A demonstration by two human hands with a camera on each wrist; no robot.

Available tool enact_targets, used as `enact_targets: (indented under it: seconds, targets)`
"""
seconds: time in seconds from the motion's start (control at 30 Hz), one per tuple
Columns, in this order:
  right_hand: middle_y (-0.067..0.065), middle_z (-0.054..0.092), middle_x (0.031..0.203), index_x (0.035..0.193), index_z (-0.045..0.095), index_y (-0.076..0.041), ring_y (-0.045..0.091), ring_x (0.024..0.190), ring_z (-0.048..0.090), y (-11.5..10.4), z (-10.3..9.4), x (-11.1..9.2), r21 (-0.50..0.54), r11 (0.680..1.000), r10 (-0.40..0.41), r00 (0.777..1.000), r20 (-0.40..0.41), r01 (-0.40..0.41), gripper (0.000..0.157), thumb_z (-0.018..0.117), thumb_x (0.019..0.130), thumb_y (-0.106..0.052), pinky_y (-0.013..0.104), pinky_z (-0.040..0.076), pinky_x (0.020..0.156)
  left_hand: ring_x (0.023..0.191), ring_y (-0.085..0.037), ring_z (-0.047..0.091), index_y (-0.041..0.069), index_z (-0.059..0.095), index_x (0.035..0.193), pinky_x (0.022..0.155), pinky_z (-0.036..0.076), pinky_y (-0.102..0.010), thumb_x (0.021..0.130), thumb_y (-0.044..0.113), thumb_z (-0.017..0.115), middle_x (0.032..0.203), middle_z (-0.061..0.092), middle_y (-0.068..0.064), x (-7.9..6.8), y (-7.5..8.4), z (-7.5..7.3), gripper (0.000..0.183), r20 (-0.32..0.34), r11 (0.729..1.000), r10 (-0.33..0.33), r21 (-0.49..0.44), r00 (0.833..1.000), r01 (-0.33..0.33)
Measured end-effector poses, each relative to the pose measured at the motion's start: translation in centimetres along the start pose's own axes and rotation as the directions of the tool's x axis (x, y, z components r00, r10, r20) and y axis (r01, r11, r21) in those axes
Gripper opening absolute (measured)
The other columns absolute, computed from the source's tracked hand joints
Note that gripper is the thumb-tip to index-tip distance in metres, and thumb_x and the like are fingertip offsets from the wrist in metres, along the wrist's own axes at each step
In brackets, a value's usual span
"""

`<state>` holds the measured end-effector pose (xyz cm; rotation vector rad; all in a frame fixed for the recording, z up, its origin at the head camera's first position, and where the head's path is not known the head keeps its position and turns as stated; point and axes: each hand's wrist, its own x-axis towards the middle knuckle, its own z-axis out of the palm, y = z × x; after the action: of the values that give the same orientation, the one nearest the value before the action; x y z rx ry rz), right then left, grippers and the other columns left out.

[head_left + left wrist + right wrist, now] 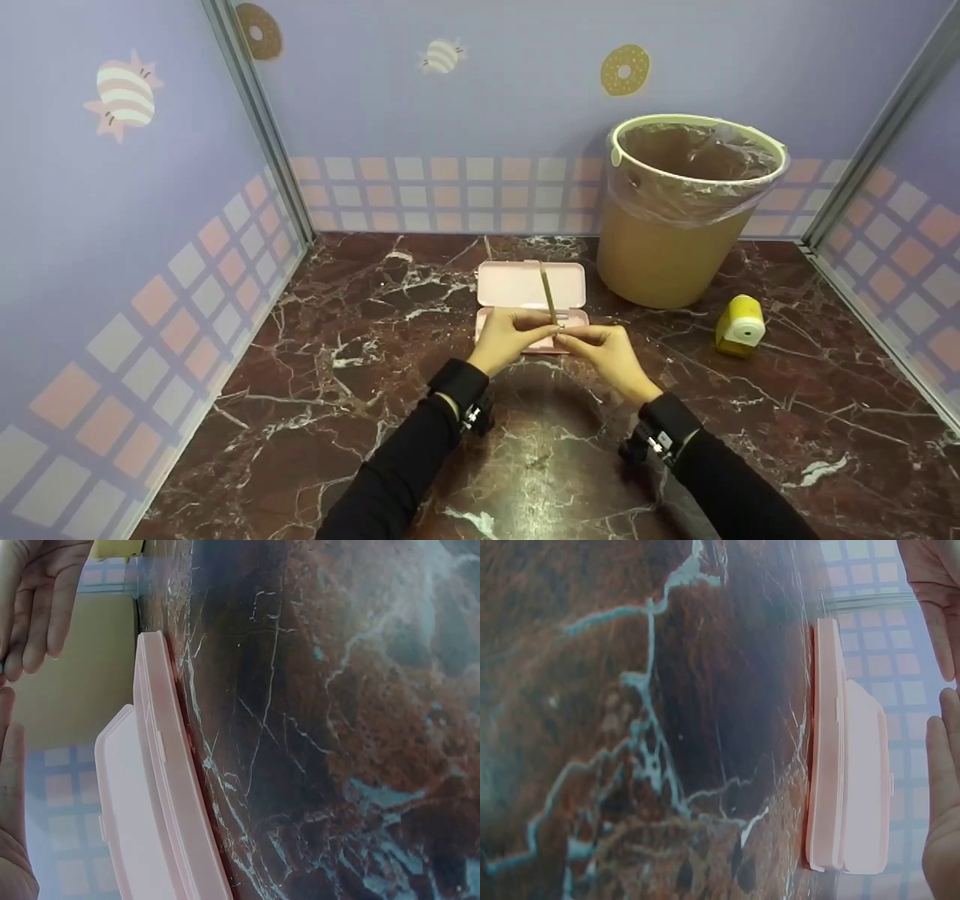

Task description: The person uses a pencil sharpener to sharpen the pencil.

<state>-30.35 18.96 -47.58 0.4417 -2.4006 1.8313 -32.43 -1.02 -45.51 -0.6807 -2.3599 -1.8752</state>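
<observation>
Olive in the head view, a slim pencil is pointing away over the open pink case on the desk; holding it steady with light, even pressure is probably suiting this delicate work best. The left hand and right hand are meeting there, fingers nearly closed, both pinching at its near end. In the left wrist view, extended fingers are converging at the edge, the pencil not showing. The right wrist view is likewise cropping the contact.
</observation>
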Motion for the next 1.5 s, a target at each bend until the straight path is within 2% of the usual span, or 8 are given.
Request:
enact_targets:
  seconds: [0.47, 0.63, 0.77, 0.93, 1.1, 1.2, 1.33, 1.5]
  targets:
    - [0.021, 0.078, 0.105, 0.104, 0.080, 0.000, -0.004, 0.085, 0.071, 0.1, -0.3, 0.1, -0.123, 0.990, -0.074, 0.997, -0.025, 0.070, 0.017, 0.076, 0.090, -0.008, 0.015, 0.057, 0.077, 0.100, -0.026, 0.077, 0.003, 0.081, 0.103, 0.088, 0.059, -0.027, 0.089, 0.015, 0.078, 0.105, 0.080, -0.014, 0.1, 0.7, -0.7, 0.018, 0.021, 0.984, 0.034, 0.175, 0.999, -0.037]
    - [0.019, 0.079, 0.102, 0.101, 0.081, -0.001, 0.000, 0.088, 0.071, -0.6, -0.6, 0.1, -0.226, 0.963, -0.166, 0.985, -0.054, 0.150, 0.014, 0.077, 0.088, -0.004, 0.014, 0.055, 0.079, 0.094, -0.023, 0.078, 0.008, 0.082, 0.101, 0.088, 0.059, -0.033, 0.087, 0.018, 0.080, 0.100, 0.081, -0.009, 0.5, 1.3, -1.6, 0.017, 0.036, 0.911, 0.048, 0.409, 0.998, -0.059]
    - [0.014, 0.080, 0.102, 0.100, 0.082, -0.004, 0.015, 0.093, 0.076, -1.7, -1.0, 0.2, -0.336, 0.910, -0.271, 0.962, -0.042, 0.241, 0.014, 0.078, 0.086, -0.003, 0.022, 0.059, 0.084, 0.092, -0.023, 0.078, 0.010, 0.083, 0.098, 0.086, 0.060, -0.039, 0.087, 0.017, 0.080, 0.096, 0.082, -0.006, 0.7, 1.9, -2.3, 0.013, 0.063, 0.809, 0.016, 0.586, 0.998, -0.050]
    - [0.013, 0.080, 0.099, 0.103, 0.081, -0.003, 0.026, 0.088, 0.077, -3.0, -1.5, 0.6, -0.522, 0.724, -0.486, 0.870, 0.080, 0.452, 0.018, 0.078, 0.085, -0.001, 0.036, 0.062, 0.078, 0.084, -0.027, 0.077, 0.011, 0.083, 0.087, 0.079, 0.060, -0.044, 0.085, 0.015, 0.081, 0.087, 0.081, -0.005, 0.9, 2.7, -2.7, 0.005, 0.090, 0.621, 0.032, 0.779, 0.995, -0.091]
    - [0.009, 0.078, 0.097, 0.105, 0.080, -0.004, 0.024, 0.087, 0.075, -4.3, -2.0, 1.1, -0.695, 0.369, -0.666, 0.697, 0.266, 0.618, 0.021, 0.079, 0.084, -0.003, 0.034, 0.062, 0.074, 0.072, -0.028, 0.075, 0.010, 0.080, 0.076, 0.067, 0.060, -0.043, 0.080, 0.011, 0.082, 0.078, 0.079, -0.007, 0.8, 2.6, -2.5, 0.004, 0.131, 0.412, 0.156, 0.892, 0.979, -0.185]
    - [0.006, 0.076, 0.099, 0.106, 0.078, -0.006, 0.021, 0.091, 0.074, -5.0, -2.3, 1.6, -0.730, 0.183, -0.675, 0.624, 0.394, 0.659, 0.023, 0.076, 0.084, -0.002, 0.032, 0.061, 0.077, 0.067, -0.027, 0.074, 0.011, 0.077, 0.072, 0.062, 0.059, -0.041, 0.077, 0.011, 0.082, 0.074, 0.078, -0.007, 0.6, 2.4, -2.3, 0.007, 0.160, 0.312, 0.221, 0.923, 0.962, -0.225]
    - [0.004, 0.074, 0.098, 0.101, 0.075, -0.006, 0.019, 0.090, 0.072, -5.3, -2.3, 2.2, -0.749, 0.019, -0.614, 0.599, 0.514, 0.662, 0.020, 0.075, 0.082, -0.002, 0.031, 0.060, 0.079, 0.064, -0.026, 0.073, 0.011, 0.075, 0.069, 0.059, 0.058, -0.040, 0.076, 0.012, 0.081, 0.072, 0.076, -0.007, 0.3, 2.2, -1.9, 0.010, 0.180, 0.253, 0.263, 0.935, 0.948, -0.248]
    - [0.002, 0.071, 0.089, 0.087, 0.071, -0.008, 0.018, 0.079, 0.069, -5.0, -2.1, 2.6, -0.764, -0.076, -0.554, 0.610, 0.567, 0.640, 0.010, 0.074, 0.081, 0.000, 0.030, 0.058, 0.069, 0.064, -0.027, 0.073, 0.011, 0.075, 0.067, 0.059, 0.058, -0.040, 0.076, 0.010, 0.080, 0.071, 0.076, -0.008, 0.1, 2.2, -1.8, 0.010, 0.178, 0.277, 0.255, 0.928, 0.950, -0.248]
